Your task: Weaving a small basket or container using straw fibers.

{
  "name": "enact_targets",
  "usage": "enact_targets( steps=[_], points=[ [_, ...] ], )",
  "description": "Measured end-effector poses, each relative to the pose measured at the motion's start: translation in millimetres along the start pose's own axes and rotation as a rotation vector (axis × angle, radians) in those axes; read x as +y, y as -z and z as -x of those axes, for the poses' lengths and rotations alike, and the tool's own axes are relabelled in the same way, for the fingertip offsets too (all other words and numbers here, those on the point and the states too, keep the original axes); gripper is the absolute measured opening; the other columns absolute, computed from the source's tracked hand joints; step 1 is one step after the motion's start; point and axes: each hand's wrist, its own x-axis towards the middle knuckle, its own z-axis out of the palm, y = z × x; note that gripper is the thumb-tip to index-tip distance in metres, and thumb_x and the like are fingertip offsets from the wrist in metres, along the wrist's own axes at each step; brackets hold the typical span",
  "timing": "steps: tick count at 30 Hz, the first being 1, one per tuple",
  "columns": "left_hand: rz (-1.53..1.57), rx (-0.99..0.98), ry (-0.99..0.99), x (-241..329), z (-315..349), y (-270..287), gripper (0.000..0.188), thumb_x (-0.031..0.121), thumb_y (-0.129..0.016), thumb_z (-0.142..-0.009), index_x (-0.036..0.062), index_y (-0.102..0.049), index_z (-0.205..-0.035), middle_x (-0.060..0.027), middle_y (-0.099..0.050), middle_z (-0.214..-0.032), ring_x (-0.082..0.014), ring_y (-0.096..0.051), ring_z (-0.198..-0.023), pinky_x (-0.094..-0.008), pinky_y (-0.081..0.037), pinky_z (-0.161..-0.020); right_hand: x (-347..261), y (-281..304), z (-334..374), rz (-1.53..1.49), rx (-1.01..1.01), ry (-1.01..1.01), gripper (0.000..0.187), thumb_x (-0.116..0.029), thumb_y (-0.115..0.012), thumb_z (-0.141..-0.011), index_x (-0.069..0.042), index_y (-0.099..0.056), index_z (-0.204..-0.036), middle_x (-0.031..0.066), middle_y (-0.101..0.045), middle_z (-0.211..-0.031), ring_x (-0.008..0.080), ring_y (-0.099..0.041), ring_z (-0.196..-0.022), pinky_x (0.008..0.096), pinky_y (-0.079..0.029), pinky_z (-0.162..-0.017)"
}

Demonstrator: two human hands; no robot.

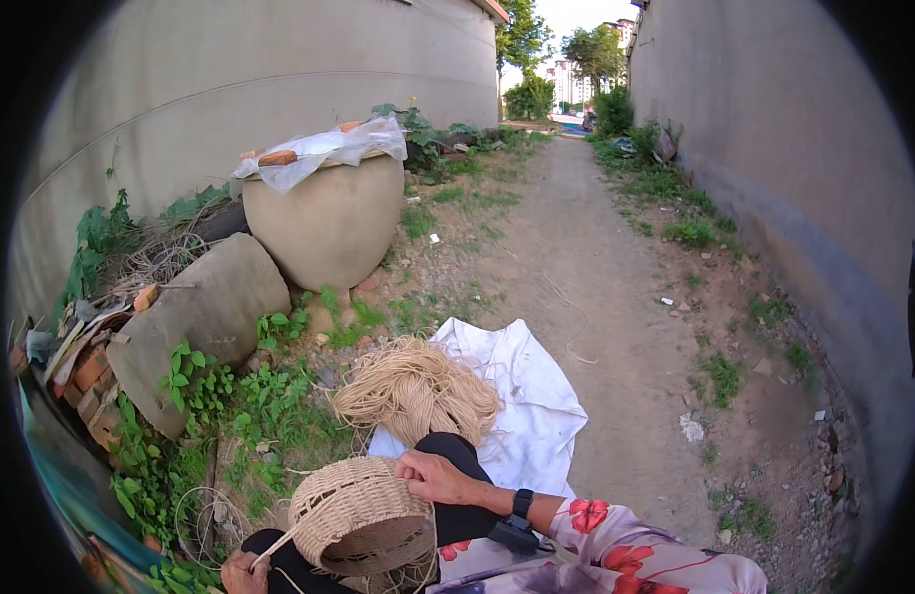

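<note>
A tan woven basket (363,500) rests tilted over my knees, its opening facing toward me. My right hand (437,477) is closed over its right upper edge, fingers curled on the weave. Low at the left, my left hand (244,572) pinches a pale strand that runs up to the basket's side. Loose strands hang below the basket's opening. Just beyond my knees, a large bundle of tan cord (418,388) lies partly on a white cloth (531,396).
A big clay vat (329,223) covered with plastic sheeting and bricks stands at the left. Beside it lies a curved grey slab (200,317) among weeds and rubble. A dirt path (616,297) runs ahead between two walls. Loose cord loops (205,515) lie near my left hand.
</note>
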Motion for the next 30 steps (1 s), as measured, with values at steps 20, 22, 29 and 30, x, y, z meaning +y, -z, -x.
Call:
enact_targets(
  steps=[20, 22, 29, 30],
  points=[
    [1.821, 0.354, 0.281, 6.3, 0.4, 12.6, 0.024, 0.029, -0.049, -0.103, 0.0143, -0.044, -0.084, 0.0022, -0.039, -0.063, -0.0086, -0.039, -0.052, -0.0239, -0.037, -0.043, -7.0, 4.3, 11.2, 0.099, -0.015, 0.023, 0.030, -0.003, -0.059, -0.071, -0.005, -0.053, -0.100, 0.0124, -0.055, -0.091, 0.0277, -0.060, -0.081, 0.0385, -0.048, -0.070],
    [1.763, 0.283, 0.235, -32.4, 6.0, 16.4, 0.028, 0.031, -0.051, -0.102, 0.0152, -0.041, -0.081, 0.0045, -0.031, -0.059, -0.0062, -0.027, -0.047, -0.0224, -0.023, -0.039, -4.3, 1.8, 11.2, 0.099, -0.026, 0.039, 0.029, -0.004, -0.060, -0.072, -0.005, -0.054, -0.101, 0.0120, -0.055, -0.091, 0.0268, -0.060, -0.082, 0.0378, -0.048, -0.070],
    [1.147, 0.062, 0.565, -108.1, 48.3, 77.9, 0.029, 0.020, -0.066, -0.090, 0.0075, -0.057, -0.115, -0.0027, -0.060, -0.099, -0.0158, -0.056, -0.090, -0.0286, -0.047, -0.079, -8.8, 8.0, 12.8, 0.072, -0.033, -0.067, 0.030, -0.002, -0.060, -0.074, -0.004, -0.051, -0.102, 0.0120, -0.053, -0.092, 0.0273, -0.059, -0.082, 0.0384, -0.048, -0.071],
    [1.155, 0.048, 0.561, -109.7, 35.5, 73.0, 0.029, 0.020, -0.066, -0.090, 0.0075, -0.057, -0.115, -0.0027, -0.060, -0.099, -0.0158, -0.056, -0.090, -0.0286, -0.047, -0.079, -8.0, 10.6, 13.7, 0.082, -0.040, -0.100, 0.030, -0.001, -0.060, -0.074, -0.004, -0.050, -0.102, 0.0125, -0.053, -0.091, 0.0293, -0.059, -0.082, 0.0393, -0.048, -0.072]
  ],
)
